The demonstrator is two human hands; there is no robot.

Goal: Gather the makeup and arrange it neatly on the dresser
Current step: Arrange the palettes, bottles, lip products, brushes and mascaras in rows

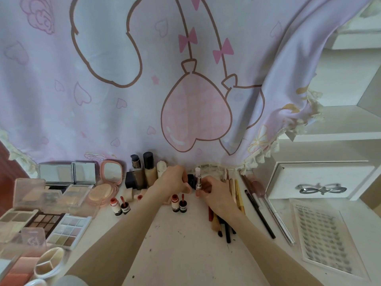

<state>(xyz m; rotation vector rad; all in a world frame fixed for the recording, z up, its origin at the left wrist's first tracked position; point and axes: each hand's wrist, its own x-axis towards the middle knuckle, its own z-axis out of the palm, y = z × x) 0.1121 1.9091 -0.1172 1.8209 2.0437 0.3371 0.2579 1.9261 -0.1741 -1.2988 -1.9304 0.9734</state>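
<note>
Right hand pinches slim silver metallic lipstick tube upright.

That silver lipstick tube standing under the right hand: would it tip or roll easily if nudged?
Probably. The silver lipstick tube is tall and narrow on a small base, so a nudge would likely topple it. Being round, it might then roll across the smooth dresser top. The right hand seems to steady it.

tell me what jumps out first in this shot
The big pale purple curtain with pink balloon drawings fills the top. Below it, both hands meet at the back of the white dresser: the right hand holds a silver lipstick upright, the left hand grips a dark item. Open eyeshadow palettes crowd the left.
</note>
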